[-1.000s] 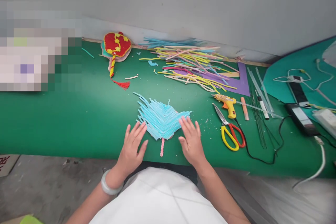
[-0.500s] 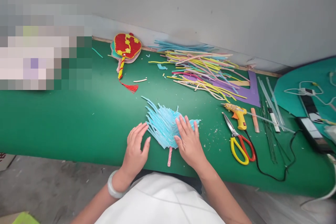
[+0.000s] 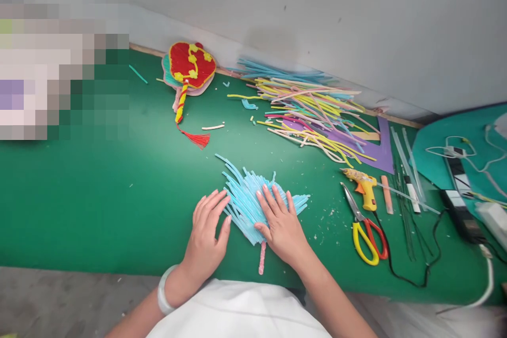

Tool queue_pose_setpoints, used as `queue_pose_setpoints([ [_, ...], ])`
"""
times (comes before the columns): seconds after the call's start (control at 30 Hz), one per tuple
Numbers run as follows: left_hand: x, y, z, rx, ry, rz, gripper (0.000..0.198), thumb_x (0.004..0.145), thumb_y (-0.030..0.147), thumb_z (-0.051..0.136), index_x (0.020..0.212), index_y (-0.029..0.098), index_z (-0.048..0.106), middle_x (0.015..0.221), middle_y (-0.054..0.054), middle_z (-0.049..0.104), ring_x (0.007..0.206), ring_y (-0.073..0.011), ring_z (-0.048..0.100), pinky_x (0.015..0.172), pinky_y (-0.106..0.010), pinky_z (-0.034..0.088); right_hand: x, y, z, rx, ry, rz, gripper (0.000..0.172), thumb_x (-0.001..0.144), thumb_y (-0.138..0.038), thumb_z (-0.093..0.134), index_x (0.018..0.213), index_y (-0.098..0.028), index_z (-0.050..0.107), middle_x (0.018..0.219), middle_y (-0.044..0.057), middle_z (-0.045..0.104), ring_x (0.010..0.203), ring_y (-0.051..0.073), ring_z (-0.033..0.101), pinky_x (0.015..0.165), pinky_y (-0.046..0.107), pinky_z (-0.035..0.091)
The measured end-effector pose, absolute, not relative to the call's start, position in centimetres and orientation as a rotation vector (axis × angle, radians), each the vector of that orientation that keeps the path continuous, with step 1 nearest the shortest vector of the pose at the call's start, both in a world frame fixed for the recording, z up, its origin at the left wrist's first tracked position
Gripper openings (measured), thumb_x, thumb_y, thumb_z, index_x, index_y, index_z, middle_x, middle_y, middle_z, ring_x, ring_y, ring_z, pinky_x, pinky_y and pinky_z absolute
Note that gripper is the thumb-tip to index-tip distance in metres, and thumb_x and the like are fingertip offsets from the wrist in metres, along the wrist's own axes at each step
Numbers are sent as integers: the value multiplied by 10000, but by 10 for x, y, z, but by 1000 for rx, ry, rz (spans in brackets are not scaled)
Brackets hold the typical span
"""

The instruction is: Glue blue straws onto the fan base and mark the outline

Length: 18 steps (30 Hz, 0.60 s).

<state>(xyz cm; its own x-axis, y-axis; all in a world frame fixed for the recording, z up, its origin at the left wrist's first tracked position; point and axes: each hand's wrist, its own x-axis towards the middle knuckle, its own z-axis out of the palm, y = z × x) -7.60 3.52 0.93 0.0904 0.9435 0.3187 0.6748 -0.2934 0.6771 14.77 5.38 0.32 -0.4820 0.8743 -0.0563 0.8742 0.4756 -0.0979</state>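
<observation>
A blue fan-shaped piece made of pipe cleaners [image 3: 245,202] lies on the green table in front of me, with uneven strand ends along its left and upper edges. From its lower end a short pink twisted handle [image 3: 262,259] points toward me. My right hand [image 3: 283,224] rests flat on the middle and right of the blue piece, fingers spread, covering part of it. At its left edge is my left hand [image 3: 208,232], fingers stretched out and thumb apart, fingertips at the loose strand ends. Neither hand grips anything.
Scissors [image 3: 365,232] and a yellow glue gun [image 3: 362,187] lie to the right, with a black cable [image 3: 410,280]. Loose coloured pipe cleaners [image 3: 312,100] are heaped at the back over purple sheet [image 3: 385,148]. A red fan [image 3: 192,66] with a tassel sits back left.
My right hand has slid a little left, toward the middle of the blue piece. My left hand stays at its left edge. The camera view has shifted slightly.
</observation>
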Motion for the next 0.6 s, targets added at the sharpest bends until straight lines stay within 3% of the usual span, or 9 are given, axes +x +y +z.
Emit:
queue_pose_setpoints([
  [0.23,-72,46,15,2148,1562,952,429,964,129,512,1383,198,454,1432,-139,541,1422,-270,406,1182,-605,275,147,54,3,-1600,-2681,188,728,993,-530,421,1590,-213,149,1636,62,246,1525,287,148,1206,586,107],
  [0.43,-72,33,16,2300,1537,952,284,906,31,548,1122,199,625,1225,-100,666,1314,-272,520,1171,-673,232,148,55,3,-1599,-2669,217,710,990,-532,429,1582,-212,204,1633,63,254,1523,289,159,1209,583,98],
  [0.6,-71,19,18,2395,1498,814,311,906,77,566,1149,234,679,1276,-115,650,1316,-312,508,1154,-720,189,148,56,3,-1592,-2660,227,694,990,-549,414,1566,-192,265,1638,53,235,1522,287,159,1212,577,67],
])
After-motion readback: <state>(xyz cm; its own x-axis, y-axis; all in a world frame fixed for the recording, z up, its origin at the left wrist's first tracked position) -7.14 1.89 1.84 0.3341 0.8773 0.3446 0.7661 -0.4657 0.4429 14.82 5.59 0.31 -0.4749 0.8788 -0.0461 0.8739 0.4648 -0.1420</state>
